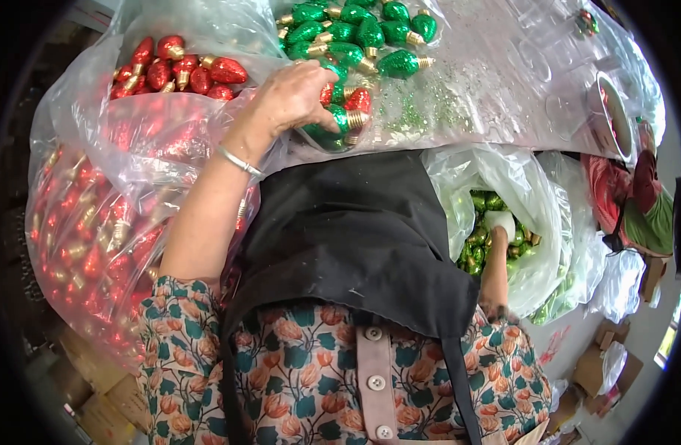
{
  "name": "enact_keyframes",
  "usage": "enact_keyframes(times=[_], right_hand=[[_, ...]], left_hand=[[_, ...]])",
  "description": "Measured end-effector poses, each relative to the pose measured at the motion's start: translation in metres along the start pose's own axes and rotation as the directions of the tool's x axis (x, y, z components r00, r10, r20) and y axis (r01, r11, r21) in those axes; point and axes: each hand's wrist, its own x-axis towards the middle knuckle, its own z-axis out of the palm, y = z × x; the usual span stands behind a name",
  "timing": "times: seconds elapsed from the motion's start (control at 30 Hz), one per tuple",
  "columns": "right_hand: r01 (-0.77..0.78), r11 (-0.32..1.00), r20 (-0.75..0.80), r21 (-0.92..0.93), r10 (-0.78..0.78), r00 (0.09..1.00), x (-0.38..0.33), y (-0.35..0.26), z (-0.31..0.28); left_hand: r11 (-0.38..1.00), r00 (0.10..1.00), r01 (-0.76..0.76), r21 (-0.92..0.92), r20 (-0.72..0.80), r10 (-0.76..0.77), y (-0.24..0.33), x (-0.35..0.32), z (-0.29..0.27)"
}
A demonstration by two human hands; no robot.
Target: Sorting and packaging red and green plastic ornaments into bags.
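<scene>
My left hand (299, 96) is closed around a small clear plastic pack of red and green glitter bulb ornaments (344, 119) with gold caps, at the near edge of the table. Loose green bulb ornaments (340, 33) lie just beyond it. To the left, red bulb ornaments (177, 67) show at the mouth of a large clear plastic bag (81, 245) full of them. My right hand (499, 222), with something white over it, reaches down into an open clear bag (544, 215) of lighter green bulb ornaments (474, 252). Its fingers are hidden.
Several clear plastic containers (537, 55) stand at the back right of the glitter-strewn table (466, 96), near a white tub (613, 115). Another person (644, 200) is at the far right. Cardboard boxes (603, 363) sit on the floor. A black apron (348, 222) covers my lap.
</scene>
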Motion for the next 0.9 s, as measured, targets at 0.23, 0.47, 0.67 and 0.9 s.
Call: enact_keyframes(times=[0.23, 0.47, 0.67, 0.9], right_hand=[[0.6, 0.536, -0.436, 0.594, -0.412, 0.8, -0.143, -0.05, -0.183], [0.956, -0.054, -0.528, 0.289, -0.842, 0.112, -0.24, -0.26, -0.262], [0.971, -0.076, -0.425, 0.227, -0.905, 0.028, -0.224, -0.298, -0.226], [0.973, -0.232, -0.561, -0.015, -0.803, -0.2, -0.229, -0.281, -0.206]], left_hand=[[1.0, 1.0, -0.023, 0.02, -0.012, 0.023, 0.005, 0.006, 0.001], [0.982, 0.979, 0.19, 0.016, 0.077, -0.191, 0.009, 0.01, 0.002], [0.964, 0.963, 0.26, -0.049, 0.094, -0.254, 0.012, 0.001, -0.006], [0.976, 0.978, 0.208, -0.071, 0.049, -0.205, 0.01, 0.001, -0.002]])
